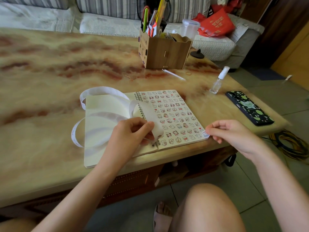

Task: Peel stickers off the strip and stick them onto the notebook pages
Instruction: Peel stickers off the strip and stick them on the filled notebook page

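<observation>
The notebook (103, 104) lay open near the front edge of the table (50, 64), spiral spine running away from the person. Its left page was blank; its right page (179, 104) was covered in rows of small cartoon stickers. The strip (100, 89) (a long white ribbon of backing paper) looped over the blank page, spilled past the notebook's left edge and curved back toward the spine.

The left hand (130, 133) rested low on the spine, fingers and thumb curled round the strip's near end, which bent up and over the fingertips. The right hand (229, 131) sat at the near right corner of the stickered page with fingers curled, thumb and forefinger tips meeting on a sticker (205, 133) at that corner. Whether they pinched it or only pressed it down could not be told.

Farther back on the table stood a wooden box (164, 51) stuffed with pens and scissors. A clear pen (173, 74) lay just in front of it, with a rubber band (188, 73) beside that. To the right of the notebook stood a small spray bottle (218, 81), and near it a phone (249, 108) in a black-and-green case lay by the table's edge.
</observation>
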Demonstrator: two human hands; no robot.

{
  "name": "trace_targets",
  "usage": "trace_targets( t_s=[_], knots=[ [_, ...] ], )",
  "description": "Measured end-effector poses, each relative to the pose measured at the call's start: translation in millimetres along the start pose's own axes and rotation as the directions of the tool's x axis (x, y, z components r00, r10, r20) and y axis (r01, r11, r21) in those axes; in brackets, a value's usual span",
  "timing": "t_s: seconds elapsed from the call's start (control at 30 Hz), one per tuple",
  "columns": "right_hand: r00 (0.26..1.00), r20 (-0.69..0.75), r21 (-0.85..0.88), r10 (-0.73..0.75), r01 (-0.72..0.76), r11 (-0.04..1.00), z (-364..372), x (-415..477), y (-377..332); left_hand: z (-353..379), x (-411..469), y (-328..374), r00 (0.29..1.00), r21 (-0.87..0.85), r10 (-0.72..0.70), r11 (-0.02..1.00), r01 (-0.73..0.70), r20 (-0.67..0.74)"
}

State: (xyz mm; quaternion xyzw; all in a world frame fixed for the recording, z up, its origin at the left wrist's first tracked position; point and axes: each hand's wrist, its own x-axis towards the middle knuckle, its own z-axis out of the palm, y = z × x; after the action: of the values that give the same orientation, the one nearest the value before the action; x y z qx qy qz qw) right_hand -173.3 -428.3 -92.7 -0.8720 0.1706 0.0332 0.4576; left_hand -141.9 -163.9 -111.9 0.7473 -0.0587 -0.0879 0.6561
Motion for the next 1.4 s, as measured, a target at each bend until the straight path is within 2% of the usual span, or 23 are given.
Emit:
trace_targets(
  t_s=[0.73, 1.27, 1.4],
  knots=[
    [0.998, -0.059, -0.055, -0.035, 0.032, 0.998, 7.4, -1.4, 1.1, -0.1, 0.4, -2.1, 1.000, -0.007, 0.012, 1.000, -0.012, -0.002],
    [0.998, -0.031, -0.077, -0.045, 0.043, 0.996, 4.8, -1.6, 0.9, -0.2, 2.3, -5.1, 1.000, -0.023, 0.022, 0.999, -0.022, 0.000],
    [0.998, -0.021, -0.067, -0.054, 0.053, 0.996, 5.2, -1.1, 2.0, -1.2, 3.1, -6.2, 0.999, 0.027, 0.024, 0.999, -0.025, 0.024]
  ],
)
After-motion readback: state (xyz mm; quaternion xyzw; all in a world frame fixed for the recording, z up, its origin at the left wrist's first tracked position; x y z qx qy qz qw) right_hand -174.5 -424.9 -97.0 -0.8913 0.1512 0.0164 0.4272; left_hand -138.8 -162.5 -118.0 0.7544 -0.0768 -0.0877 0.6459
